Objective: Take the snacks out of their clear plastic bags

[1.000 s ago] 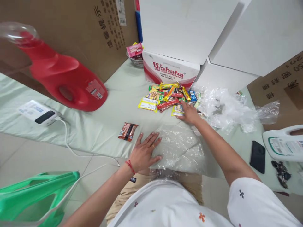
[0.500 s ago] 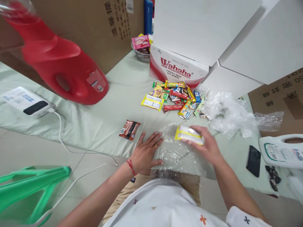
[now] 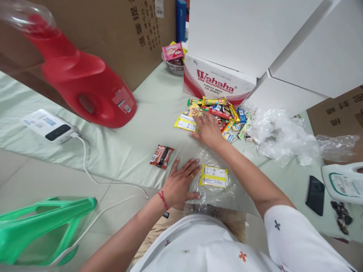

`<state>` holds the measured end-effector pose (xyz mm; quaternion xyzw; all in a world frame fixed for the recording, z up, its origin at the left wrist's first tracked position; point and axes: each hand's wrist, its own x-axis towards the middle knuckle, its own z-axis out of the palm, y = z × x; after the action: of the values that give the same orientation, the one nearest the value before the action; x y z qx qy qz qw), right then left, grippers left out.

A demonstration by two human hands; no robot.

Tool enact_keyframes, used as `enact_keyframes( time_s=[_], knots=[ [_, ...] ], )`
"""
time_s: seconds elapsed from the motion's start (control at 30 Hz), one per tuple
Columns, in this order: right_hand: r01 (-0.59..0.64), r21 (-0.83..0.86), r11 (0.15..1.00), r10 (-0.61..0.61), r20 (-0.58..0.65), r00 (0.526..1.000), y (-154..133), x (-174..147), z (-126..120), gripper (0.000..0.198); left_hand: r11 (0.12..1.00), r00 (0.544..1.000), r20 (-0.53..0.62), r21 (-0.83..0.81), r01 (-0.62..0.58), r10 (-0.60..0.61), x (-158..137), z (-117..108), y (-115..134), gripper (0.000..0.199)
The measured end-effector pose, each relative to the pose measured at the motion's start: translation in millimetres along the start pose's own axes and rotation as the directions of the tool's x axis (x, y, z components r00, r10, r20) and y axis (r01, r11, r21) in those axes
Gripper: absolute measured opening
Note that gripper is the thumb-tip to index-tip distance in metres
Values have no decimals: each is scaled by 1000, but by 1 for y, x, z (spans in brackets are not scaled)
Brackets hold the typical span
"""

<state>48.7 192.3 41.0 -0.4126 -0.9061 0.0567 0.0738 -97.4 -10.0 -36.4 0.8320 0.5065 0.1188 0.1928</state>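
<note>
My left hand (image 3: 181,181) lies flat with fingers spread at the left edge of a clear plastic bag (image 3: 232,189) on the table's front edge. On that bag rests a yellow-and-white snack packet (image 3: 214,176). My right hand (image 3: 209,130) reaches over the snack pile, its fingers apart. Its thumb and index finger are at the right end of a second yellow-and-white packet (image 3: 185,123); a firm grip does not show. Bars and small wrapped snacks (image 3: 219,113) lie heaped behind and beside the hand. A brown snack packet (image 3: 161,156) lies left of my left hand.
Behind the pile stands a Wahaha carton (image 3: 218,81), with a bowl of snacks (image 3: 176,68) beside it. Crumpled clear plastic (image 3: 278,132), a phone (image 3: 315,195) and a white bottle (image 3: 344,183) are rightward. Leftward are a red jug (image 3: 99,90) and a white device (image 3: 49,126) with a cable.
My right hand has put the yellow-and-white packet down on the clear bag, let go, and moved up and left to the pile. My left hand keeps its place on the bag.
</note>
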Motion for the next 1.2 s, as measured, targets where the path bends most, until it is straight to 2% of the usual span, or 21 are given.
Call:
enact_keyframes(
  time_s=[0.03, 0.1, 0.2, 0.3, 0.4, 0.47, 0.57, 0.63, 0.7, 0.8, 0.9, 1.0, 1.1, 1.2],
  knots=[
    [-15, -38, 999, 17, 57, 998, -3, 23, 9, 75, 1000, 1000, 10, 2, 0, 0, 0, 0, 0, 104],
    [8, -88, 996, 5, 149, 989, -8, 55, 25, 75, 1000, 1000, 19, 5, 1, -1, -1, 0, -1, 106],
    [65, -93, 994, -52, 134, 990, -10, 57, 22, 68, 1000, 1000, 4, 20, 2, -2, -2, 1, -2, 105],
    [111, -19, 994, -110, 11, 994, -5, 11, -13, 72, 1000, 1000, -15, 10, -4, 4, -3, 2, -3, 102],
    [152, 110, 982, -145, -72, 987, 2, -67, -48, 75, 1000, 1000, -27, -13, -4, 3, -4, 2, -2, 100],
    [149, 169, 974, -136, -85, 987, 5, -120, -53, 74, 1000, 1000, -27, -8, -10, 10, -3, 1, -2, 100],
    [90, 171, 981, -90, -12, 996, 2, -180, -28, 72, 999, 999, -28, 26, -29, 30, -1, 1, -3, 99],
    [45, 150, 988, -55, 64, 996, -2, -202, -3, 72, 998, 999, -44, 54, -21, 23, 0, 0, -5, 97],
    [18, 150, 989, -32, 87, 996, -2, -216, 13, 75, 998, 997, -77, 71, 2, 4, -5, -3, -9, 94],
    [20, 222, 975, -17, -18, 1000, 8, -244, 13, 74, 998, 981, -189, 48, -29, 37, -27, -10, -15, 81],
    [11, 257, 966, 23, -128, 992, 24, -292, 0, 71, 984, 935, -305, 43, -175, 180, -62, -11, -15, 79],
    [11, 167, 986, -3, -45, 999, 31, -345, 2, 82, 947, 900, -300, 148, -284, 317, -89, 6, -7, 73],
    [62, 99, 993, -66, 38, 997, 26, -377, 24, 81, 925, 891, -277, 230, -303, 361, -93, 33, 5, 58],
    [104, 81, 991, -97, -81, 992, 19, -380, 46, 71, 922, 877, -311, 246, -298, 366, -81, 51, 14, 42]
  ],
)
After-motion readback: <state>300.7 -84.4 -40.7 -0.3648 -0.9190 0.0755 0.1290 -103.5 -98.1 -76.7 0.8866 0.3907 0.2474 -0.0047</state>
